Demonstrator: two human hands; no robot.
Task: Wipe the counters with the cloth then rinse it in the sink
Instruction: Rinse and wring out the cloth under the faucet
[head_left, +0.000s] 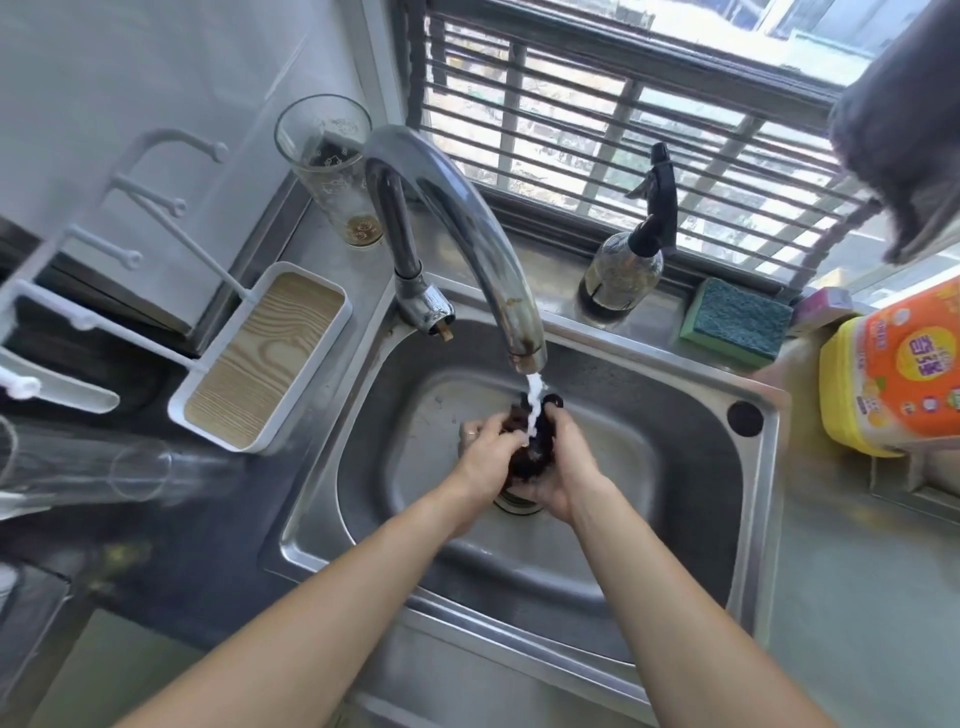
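Cloth (530, 447) bunched between left hand (485, 449) and right hand (563, 475), both closed around it, over sink (675, 415) drain. Water (535, 410) from tap (467, 218) striking cloth from directly above hands. Sponge (735, 322) and spray bottle (631, 249) on counter (857, 597) beyond right hand; glass (332, 166) beyond left.
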